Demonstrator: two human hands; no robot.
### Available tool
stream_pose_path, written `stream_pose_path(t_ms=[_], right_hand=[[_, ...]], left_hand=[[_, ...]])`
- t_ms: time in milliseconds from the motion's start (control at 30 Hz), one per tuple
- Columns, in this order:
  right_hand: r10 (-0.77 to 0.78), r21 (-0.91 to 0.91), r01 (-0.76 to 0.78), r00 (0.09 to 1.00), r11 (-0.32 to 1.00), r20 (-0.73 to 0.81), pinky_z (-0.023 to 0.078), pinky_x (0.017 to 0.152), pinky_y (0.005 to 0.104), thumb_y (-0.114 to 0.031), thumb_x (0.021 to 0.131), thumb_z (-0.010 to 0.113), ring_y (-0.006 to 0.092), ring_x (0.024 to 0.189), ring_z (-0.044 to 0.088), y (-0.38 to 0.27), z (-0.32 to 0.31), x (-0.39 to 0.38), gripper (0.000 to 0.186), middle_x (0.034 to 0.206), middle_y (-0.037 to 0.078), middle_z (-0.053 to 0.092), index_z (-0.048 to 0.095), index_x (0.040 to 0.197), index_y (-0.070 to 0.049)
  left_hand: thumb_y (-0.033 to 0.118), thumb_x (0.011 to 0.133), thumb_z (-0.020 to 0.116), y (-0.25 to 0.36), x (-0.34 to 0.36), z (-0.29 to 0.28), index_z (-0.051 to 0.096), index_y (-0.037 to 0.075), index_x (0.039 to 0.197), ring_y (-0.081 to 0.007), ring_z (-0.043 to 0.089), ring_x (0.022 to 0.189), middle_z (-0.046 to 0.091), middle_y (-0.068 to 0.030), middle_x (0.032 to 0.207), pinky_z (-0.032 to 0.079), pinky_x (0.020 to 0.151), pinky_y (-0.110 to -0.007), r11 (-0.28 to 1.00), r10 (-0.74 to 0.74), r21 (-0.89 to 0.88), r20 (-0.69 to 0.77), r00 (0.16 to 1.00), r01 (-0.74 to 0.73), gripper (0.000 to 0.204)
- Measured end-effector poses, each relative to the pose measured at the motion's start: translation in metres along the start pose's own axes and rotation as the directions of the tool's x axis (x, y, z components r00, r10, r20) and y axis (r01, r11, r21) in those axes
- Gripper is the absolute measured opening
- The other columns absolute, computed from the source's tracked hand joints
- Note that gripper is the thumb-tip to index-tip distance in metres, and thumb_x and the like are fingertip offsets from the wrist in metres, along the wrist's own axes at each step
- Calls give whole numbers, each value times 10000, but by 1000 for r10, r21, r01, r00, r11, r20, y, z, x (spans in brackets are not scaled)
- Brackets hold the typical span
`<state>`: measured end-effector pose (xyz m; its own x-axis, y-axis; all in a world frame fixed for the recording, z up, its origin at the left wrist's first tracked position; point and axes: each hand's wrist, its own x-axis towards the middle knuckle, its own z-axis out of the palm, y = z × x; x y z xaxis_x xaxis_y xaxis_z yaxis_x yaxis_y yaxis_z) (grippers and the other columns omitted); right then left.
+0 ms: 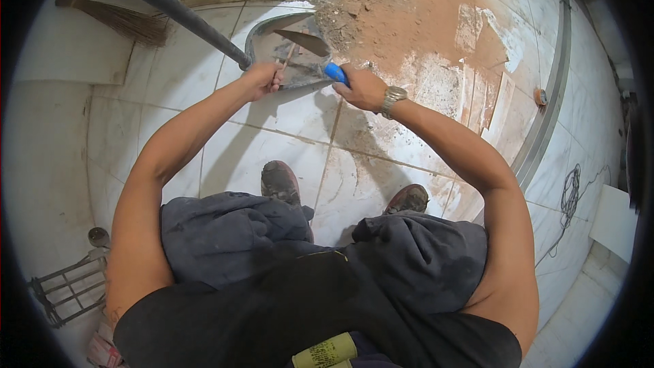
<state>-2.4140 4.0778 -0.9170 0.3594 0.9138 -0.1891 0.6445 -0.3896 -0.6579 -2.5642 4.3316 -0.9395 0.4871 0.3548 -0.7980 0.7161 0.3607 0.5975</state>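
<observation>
Shovel (286, 41) on tiled floor (272, 157), left hand (262, 80) clenched at handle base, right hand (364, 88) grasping blue-handled trowel (320, 54) over blade; blade scraped partly, reddish dirt pile (402, 13) largely left

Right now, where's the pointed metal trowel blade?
Head view, upper centre: the pointed metal trowel blade lies over the grey shovel blade, just beyond the left hand, beside the reddish dirt pile.

Shovel handle (170, 3) — top cut off
</observation>
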Motion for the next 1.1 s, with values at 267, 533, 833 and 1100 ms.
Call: stream_pose_path(t_ms=[267, 533, 833, 1100], right_hand=[[172, 174, -119, 927, 978, -334, 539, 660, 407, -310, 793, 687, 312, 691, 682, 59, -47, -95, 533, 846, 208, 677, 564, 1212, -6], [694, 569, -407, 509, 715, -508, 516, 523, 376, -341, 900, 642, 233, 520, 623, 73, -4, -270, 428, 755, 155, 668, 570, 1123, 17], [837, 484, -802, 35, 349, -546, 520, 832, 504, -388, 809, 721, 443, 935, 645, 204, -1, -359, 586, 1005, 300, 651, 553, 1159, 52], [820, 211, -896, 235, 391, -521, 473, 987, 469, -479, 657, 819, 427, 1142, 555, 255, -56, -292, 757, 1181, 285, 595, 598, 1157, 45]], left_hand=[[281, 933, 601, 23, 5, -12, 475, 110, 1441, -270, 523, 1250, 547, -153, 1364, 435, 1011, -390, 819, 512, 344, -76, 855, -460, 551], [204, 992, 570, -19, -68, -33, 573, 12, 1277, -106, 557, 777, 632, -32, 927, 477, 718, -254, 818, 316, 442, 190, 929, -369, 344], [177, 994, 561, -19, -64, 8, 609, 38, 1216, -116, 616, 837, 661, -44, 955, 488, 743, -249, 841, 171, 470, 237, 956, -267, 266], [159, 990, 557, -35, -84, 44, 635, 19, 1186, -126, 622, 839, 681, -67, 949, 504, 773, -278, 733, 76, 584, 441, 894, -350, 253]])
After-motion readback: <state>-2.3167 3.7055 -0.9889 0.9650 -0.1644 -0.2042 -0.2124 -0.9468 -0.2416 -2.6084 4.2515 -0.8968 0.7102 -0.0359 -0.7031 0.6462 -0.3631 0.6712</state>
